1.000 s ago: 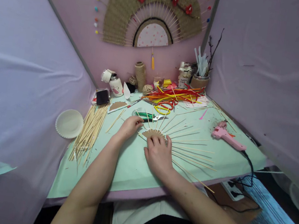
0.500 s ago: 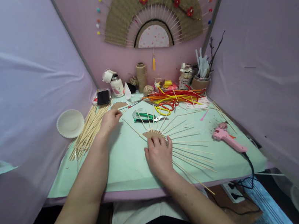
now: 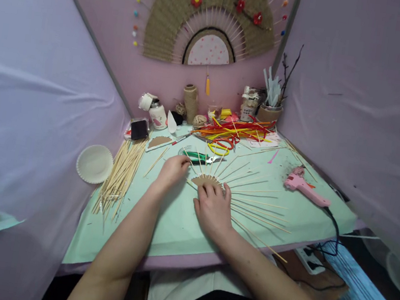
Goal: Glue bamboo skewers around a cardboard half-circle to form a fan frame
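Observation:
A scalloped cardboard half-disc (image 3: pixel 201 181) lies on the table with thin bamboo sticks (image 3: pixel 259 203) fanning out from it, up and to the right. My right hand (image 3: pixel 212 211) rests flat over its lower part, fingers spread and pressing on the cardboard. At the fan's left side, my left hand (image 3: pixel 174 170) is closed in a pinch at a bamboo stick, most of which the fingers hide. Just behind the fan are green-handled pruning shears (image 3: pixel 199 157). Left of my left hand lie a few loose sticks (image 3: pixel 155 163).
A pile of bamboo sticks (image 3: pixel 122 174) and a white scalloped dish (image 3: pixel 94 164) are at left. A pink glue gun (image 3: pixel 306 189), its cord trailing off the table, lies at right. Colored pipe cleaners (image 3: pixel 240 128), a twine spool (image 3: pixel 190 104) and a bottle (image 3: pixel 158 115) line the back.
My left hand has moved right, from beside the stick pile to the fan's left edge, uncovering loose sticks and another cardboard half-disc. My right hand stays on the cardboard.

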Action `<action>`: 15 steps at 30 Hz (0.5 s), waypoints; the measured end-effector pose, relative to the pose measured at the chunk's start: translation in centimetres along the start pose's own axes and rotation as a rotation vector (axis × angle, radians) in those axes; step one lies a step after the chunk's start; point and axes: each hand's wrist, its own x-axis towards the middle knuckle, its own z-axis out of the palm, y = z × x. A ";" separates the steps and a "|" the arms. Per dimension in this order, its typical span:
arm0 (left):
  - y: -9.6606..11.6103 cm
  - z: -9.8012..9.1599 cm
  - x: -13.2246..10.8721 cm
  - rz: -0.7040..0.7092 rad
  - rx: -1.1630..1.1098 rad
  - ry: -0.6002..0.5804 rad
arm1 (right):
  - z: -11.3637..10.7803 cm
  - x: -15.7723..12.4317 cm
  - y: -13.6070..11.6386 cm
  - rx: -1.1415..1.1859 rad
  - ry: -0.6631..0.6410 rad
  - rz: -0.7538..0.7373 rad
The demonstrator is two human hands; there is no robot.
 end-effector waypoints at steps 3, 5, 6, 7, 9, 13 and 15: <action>1.1 1.1 -0.3 0.048 0.033 -0.062 | 0.0 0.0 0.0 -0.003 -0.003 -0.002; 1.1 1.4 -0.3 0.063 0.046 -0.074 | 0.0 0.0 0.0 0.000 -0.008 -0.003; 1.0 1.5 -0.3 0.071 0.048 -0.075 | 0.0 0.0 0.1 0.002 -0.011 -0.002; 1.0 1.6 -0.2 0.081 0.048 -0.077 | 0.0 0.0 0.1 0.003 -0.013 -0.002; 0.9 1.7 -0.1 0.103 0.049 -0.081 | 0.0 0.0 0.1 0.004 -0.015 -0.001; 1.1 1.9 0.0 0.127 0.054 -0.083 | 0.0 0.0 0.1 0.006 -0.015 0.001; 1.2 1.9 0.0 0.130 0.056 -0.082 | 0.0 0.0 0.1 0.008 -0.020 0.002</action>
